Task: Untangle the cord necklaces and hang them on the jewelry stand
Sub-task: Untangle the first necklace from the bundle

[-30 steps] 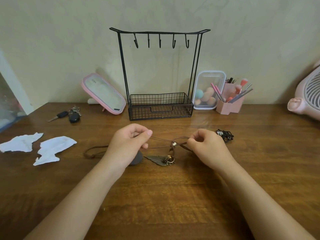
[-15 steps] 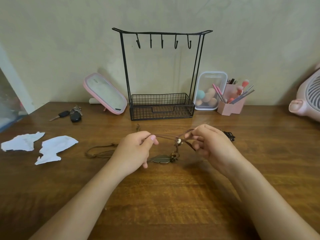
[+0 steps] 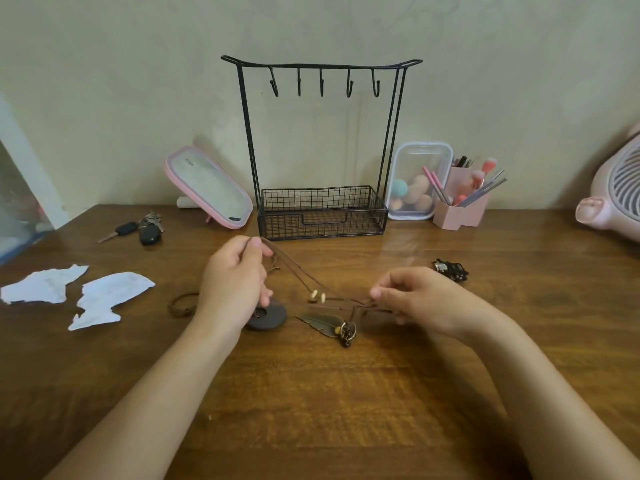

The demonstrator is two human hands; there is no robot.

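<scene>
- Cord necklaces lie tangled at the centre of the frame. Brown strands stretch tight from upper left to lower right between the two hands, with two pale beads on them.
- A brass feather pendant and a dark round pendant rest on the desk below the strands. A brown loop lies just left of the left wrist.
- The jewelry stand sits at upper centre against the wall. Its wire basket is near the left hand, and its five hooks are bare.
- The desk's far edge meets the wall, and its left edge slants across the middle left of the frame.
- Bare wood fills the lower middle between the forearms, and a strip of it lies between the hands and the basket.
- Flanking the stand are a pink mirror and keys to the left, and a clear box of sponges and a pink brush holder to the right.
- Torn paper is at middle left, a black cord bundle is just beyond the right hand, and a pink fan is at the right edge.
- The left hand is raised, with thumb and forefinger pinching the strands' upper end.
- The right hand is low over the desk, with curled fingers pinching the cords at the knot.
</scene>
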